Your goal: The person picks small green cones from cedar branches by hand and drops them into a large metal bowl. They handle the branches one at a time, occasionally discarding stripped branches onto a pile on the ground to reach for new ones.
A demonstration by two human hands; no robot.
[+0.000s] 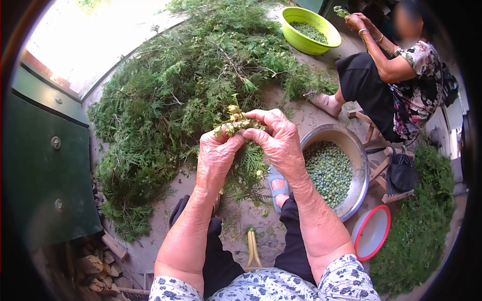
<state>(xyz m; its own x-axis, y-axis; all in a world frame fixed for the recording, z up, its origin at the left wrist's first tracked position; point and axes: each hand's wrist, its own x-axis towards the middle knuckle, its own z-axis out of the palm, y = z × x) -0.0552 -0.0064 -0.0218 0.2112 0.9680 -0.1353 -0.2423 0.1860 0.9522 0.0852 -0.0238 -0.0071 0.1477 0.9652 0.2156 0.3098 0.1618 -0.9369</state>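
Observation:
Between my two hands, at chest height, is a sprig (234, 111) of evergreen with pale green cones clustered on it. My left hand (217, 153) is closed, its thumb and fingers pinching the sprig's lower side. From the right, my right hand (279, 143) grips the same cluster, thumb and forefinger pressed together at the cones; what lies inside those fingers is partly hidden. Below my hands hangs more green foliage (251, 163). Beside my right forearm stands a metal basin (362, 173) holding many small green cones (329, 170).
A heap of cut evergreen branches (165, 105) spreads ahead and left. Another person (401, 75) sits at the right, holding a sprig (341, 11). Nearby are a lime-green basin (314, 47), a red-rimmed basin (371, 233), more greenery (419, 226), split firewood (95, 268) and a green door (45, 170).

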